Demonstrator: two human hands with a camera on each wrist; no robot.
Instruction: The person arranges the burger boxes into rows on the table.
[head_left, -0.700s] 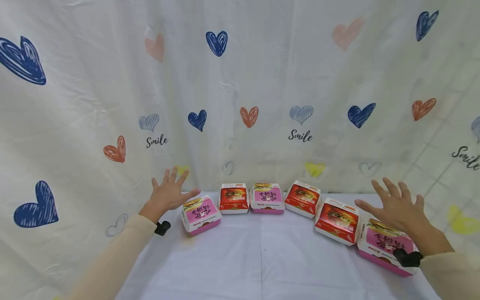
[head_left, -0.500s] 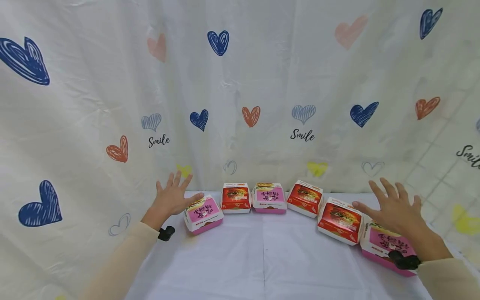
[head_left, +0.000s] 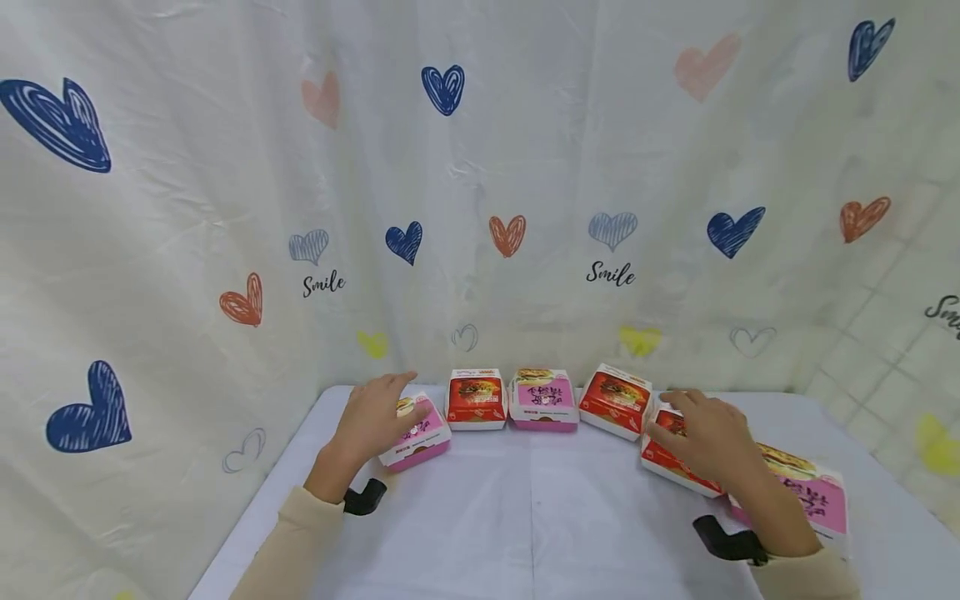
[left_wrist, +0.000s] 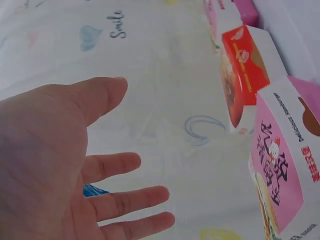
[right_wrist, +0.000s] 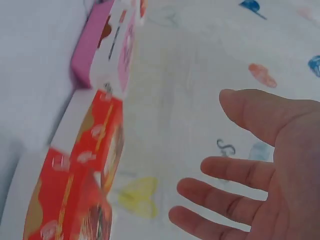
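Head view: left hand and right hand hover, fingers spread, above six boxes — arced, probably so all lie within reach.

The white table carries 6 burger boxes in a close-set arc. The leftmost pink box sits angled; then, along the far edge, come a red box, the middle pink box and an angled red box. Nearer, on the right, are the partly hidden red box and the rightmost pink box.
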